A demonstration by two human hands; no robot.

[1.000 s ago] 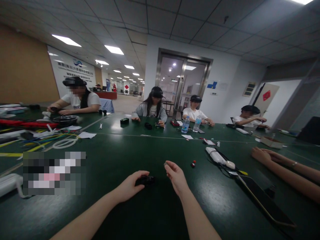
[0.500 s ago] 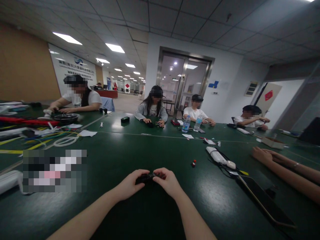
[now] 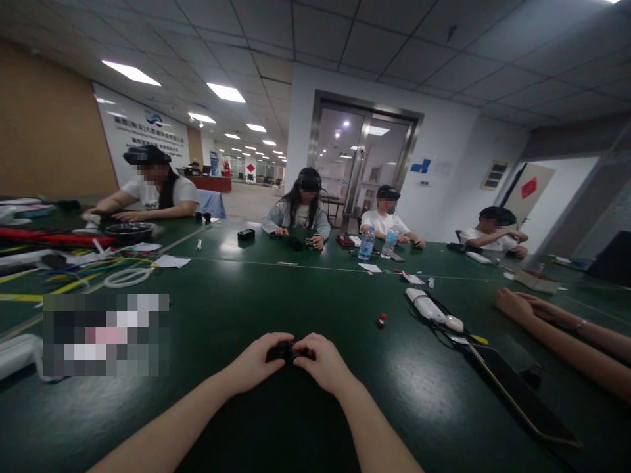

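Observation:
Between my two hands is a small black object (image 3: 282,352), too dark and too covered by fingers to name. My left hand (image 3: 256,362) grips its left end, with the thumb below and the fingers curled over the top. On the other end, my right hand (image 3: 319,360) pinches it with thumb and fingertips. Both hands are close together just above the green table (image 3: 276,302). Beyond my right hand lies a little red and white item (image 3: 382,320).
On the right are a white power strip (image 3: 422,303), a tablet-like dark panel (image 3: 522,394) and another person's forearms (image 3: 547,322). Cables (image 3: 129,277) and a white device (image 3: 20,358) lie left. Water bottles (image 3: 367,244) stand across the table, where several people sit.
My right hand has shifted slightly left, closer to my left hand, and its grip on the black object looks different. Across the table, one person's hand has moved a little left.

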